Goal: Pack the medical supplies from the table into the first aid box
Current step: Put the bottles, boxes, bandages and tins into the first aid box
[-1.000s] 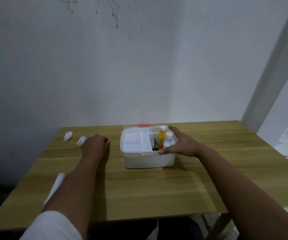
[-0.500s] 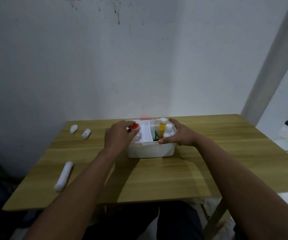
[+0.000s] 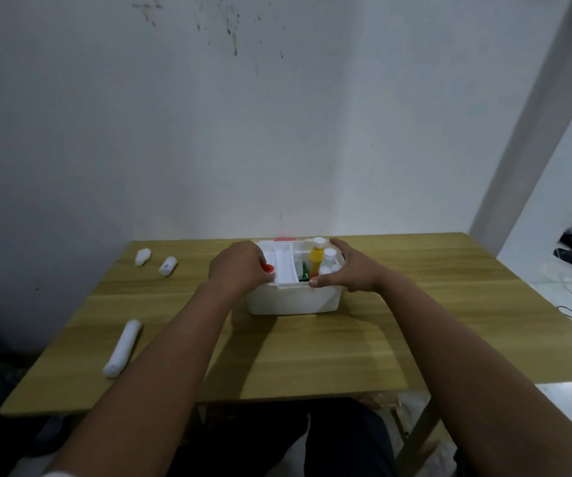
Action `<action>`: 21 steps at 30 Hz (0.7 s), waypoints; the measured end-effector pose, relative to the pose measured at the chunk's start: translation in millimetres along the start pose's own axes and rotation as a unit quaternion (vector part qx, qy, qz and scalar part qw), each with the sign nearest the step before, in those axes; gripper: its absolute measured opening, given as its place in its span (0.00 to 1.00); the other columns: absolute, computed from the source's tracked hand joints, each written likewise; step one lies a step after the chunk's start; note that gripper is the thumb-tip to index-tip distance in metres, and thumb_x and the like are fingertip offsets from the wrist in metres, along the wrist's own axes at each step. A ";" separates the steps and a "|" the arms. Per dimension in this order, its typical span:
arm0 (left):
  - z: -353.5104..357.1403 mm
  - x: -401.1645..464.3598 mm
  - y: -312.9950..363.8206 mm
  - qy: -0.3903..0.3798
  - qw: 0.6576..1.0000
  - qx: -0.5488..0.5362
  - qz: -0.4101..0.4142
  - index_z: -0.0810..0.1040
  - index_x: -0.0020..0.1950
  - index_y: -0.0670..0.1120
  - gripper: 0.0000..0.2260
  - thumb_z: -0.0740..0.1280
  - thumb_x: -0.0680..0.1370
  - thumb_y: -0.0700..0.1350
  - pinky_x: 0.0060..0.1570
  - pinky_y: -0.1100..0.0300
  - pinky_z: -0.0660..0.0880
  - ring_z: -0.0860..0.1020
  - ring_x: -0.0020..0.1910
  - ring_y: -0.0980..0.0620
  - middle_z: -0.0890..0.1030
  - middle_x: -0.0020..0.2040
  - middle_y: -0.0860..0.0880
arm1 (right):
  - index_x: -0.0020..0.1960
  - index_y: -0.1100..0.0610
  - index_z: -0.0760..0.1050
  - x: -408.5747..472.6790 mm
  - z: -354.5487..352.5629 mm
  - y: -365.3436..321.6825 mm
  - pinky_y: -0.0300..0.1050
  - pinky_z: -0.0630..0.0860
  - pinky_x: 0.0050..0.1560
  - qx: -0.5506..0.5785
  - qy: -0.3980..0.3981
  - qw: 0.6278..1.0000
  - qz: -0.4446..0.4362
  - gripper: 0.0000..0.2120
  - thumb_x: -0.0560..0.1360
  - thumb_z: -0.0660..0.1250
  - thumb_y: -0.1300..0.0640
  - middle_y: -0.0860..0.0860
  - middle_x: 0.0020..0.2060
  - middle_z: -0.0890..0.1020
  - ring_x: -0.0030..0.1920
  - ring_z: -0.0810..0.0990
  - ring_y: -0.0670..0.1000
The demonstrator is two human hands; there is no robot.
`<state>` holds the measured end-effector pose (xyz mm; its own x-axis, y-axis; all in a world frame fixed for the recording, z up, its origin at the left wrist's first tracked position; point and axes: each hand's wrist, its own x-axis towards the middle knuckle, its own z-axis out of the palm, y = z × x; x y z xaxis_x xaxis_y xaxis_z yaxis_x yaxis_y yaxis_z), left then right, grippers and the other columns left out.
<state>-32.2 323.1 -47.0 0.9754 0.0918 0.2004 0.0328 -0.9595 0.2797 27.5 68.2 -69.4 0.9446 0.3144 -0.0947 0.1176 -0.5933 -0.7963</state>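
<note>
My left hand [image 3: 239, 266] sits over the left compartment of the white plastic first aid box [image 3: 293, 297], fingers curled down and closed around a small red-capped item [image 3: 269, 268]; only its red tip shows past my knuckles, so I cannot tell what the rest of it is or whether it already touches the box floor. My right hand [image 3: 350, 270] grips the box's right end, at about three o'clock from the box centre, thumb pressed along the near rim and fingers wrapped over the far corner.

The box stands open on the light wooden table [image 3: 415, 321], toward the far edge near the grey wall. A white removable tray insert [image 3: 284, 266] runs down its middle. In the right compartment stand a yellow bottle with a white cap [image 3: 316, 253] and, just beside it, a white bottle with a white cap [image 3: 327, 259]; something green [image 3: 305, 270] lies low between them and the tray.

Still out on the table, well apart from the box: a long white rolled bandage [image 3: 123, 347] at about eight o'clock from it, and two small white tubes [image 3: 155, 260] at about nine o'clock, lying near each other close to the far left corner.
</note>
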 end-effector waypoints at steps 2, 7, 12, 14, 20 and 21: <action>0.3 1.4 -0.9 -0.004 1.000 -0.014 0.003 0.88 0.56 0.49 0.16 0.77 0.73 0.56 0.46 0.54 0.81 0.81 0.46 0.53 0.85 0.51 0.51 | 0.80 0.41 0.56 2.0 -0.1 1.2 0.36 0.74 0.39 0.000 0.000 1.000 0.002 0.67 0.48 0.84 0.30 0.31 0.56 0.72 0.57 0.76 0.45; -9.0 -9.1 -20.0 0.051 0.979 -0.195 -0.021 0.83 0.64 0.50 0.20 0.76 0.74 0.57 0.47 0.55 0.80 0.83 0.46 0.58 0.82 0.62 0.51 | 0.82 0.43 0.52 6.1 -0.7 3.4 0.44 0.77 0.46 -0.012 -0.011 1.000 0.013 0.72 0.46 0.84 0.29 0.45 0.71 0.71 0.62 0.73 0.50; -26.0 -32.1 -96.0 0.070 0.980 -0.025 -0.183 0.82 0.63 0.52 0.16 0.69 0.76 0.53 0.53 0.52 0.76 0.80 0.59 0.44 0.74 0.72 0.47 | 0.82 0.40 0.51 7.5 -0.8 1.7 0.46 0.80 0.38 -0.022 -0.020 0.999 0.036 0.73 0.46 0.84 0.29 0.50 0.76 0.67 0.67 0.72 0.57; -31.8 -45.2 -135.1 -0.046 0.968 0.005 -0.248 0.81 0.63 0.49 0.16 0.69 0.76 0.50 0.57 0.52 0.75 0.79 0.62 0.43 0.69 0.77 0.45 | 0.82 0.41 0.51 7.4 -0.5 1.2 0.45 0.79 0.37 -0.026 -0.018 0.999 0.033 0.72 0.46 0.84 0.29 0.50 0.76 0.67 0.65 0.72 0.56; -28.7 -67.9 -188.3 -0.152 0.935 -0.005 -0.322 0.81 0.58 0.38 0.18 0.78 0.73 0.46 0.56 0.47 0.79 0.81 0.53 0.41 0.82 0.55 0.39 | 0.80 0.38 0.53 4.1 0.2 -0.1 0.46 0.80 0.35 -0.024 -0.013 0.999 0.036 0.69 0.46 0.83 0.29 0.46 0.71 0.70 0.62 0.72 0.54; -28.2 -67.0 -187.0 -0.140 0.935 -0.015 -0.325 0.82 0.56 0.38 0.17 0.79 0.72 0.45 0.56 0.47 0.79 0.81 0.52 0.40 0.82 0.54 0.39 | 0.80 0.38 0.53 3.5 0.3 -0.5 0.46 0.80 0.35 -0.025 -0.013 0.999 0.038 0.69 0.46 0.83 0.28 0.45 0.70 0.71 0.62 0.73 0.54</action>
<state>-109.9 503.9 -86.2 0.7705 0.5759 -0.2734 0.6366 -0.7173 0.2831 30.7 69.8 -69.5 0.9434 0.2853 -0.1693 0.0614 -0.6517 -0.7560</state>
